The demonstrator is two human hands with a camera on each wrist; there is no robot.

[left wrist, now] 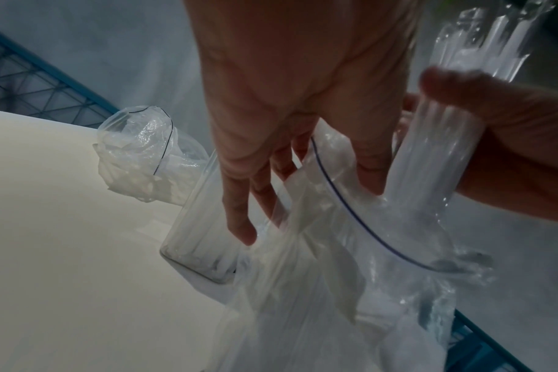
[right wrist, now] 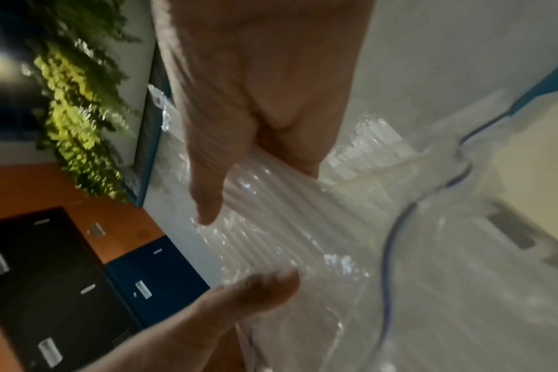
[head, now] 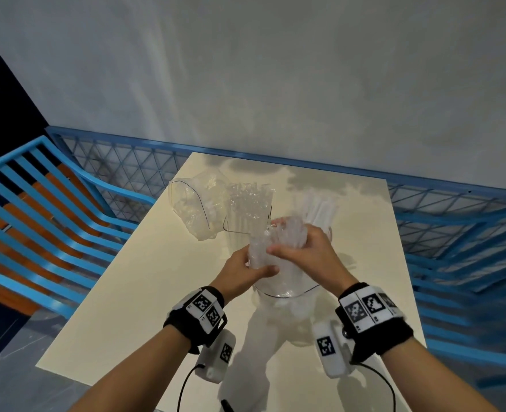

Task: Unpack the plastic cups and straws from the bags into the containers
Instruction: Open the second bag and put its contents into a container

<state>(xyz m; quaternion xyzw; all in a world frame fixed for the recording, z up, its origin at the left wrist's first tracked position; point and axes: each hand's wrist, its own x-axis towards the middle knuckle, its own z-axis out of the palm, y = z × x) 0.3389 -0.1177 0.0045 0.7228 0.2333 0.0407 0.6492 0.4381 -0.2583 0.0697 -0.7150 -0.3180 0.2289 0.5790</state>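
Clear-wrapped straws [head: 278,242], gripped by both left hand [head: 245,270] and right hand [head: 303,251], emerge from the bag [head: 284,288] beneath; beyond the hands, containers [head: 247,215] hold straws already (cups unseen), one emptied bag [head: 195,209] discarded.

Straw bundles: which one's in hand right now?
The wrapped bundle nearest the camera, gripped by both hands; the other two stand in containers behind it, untouched.
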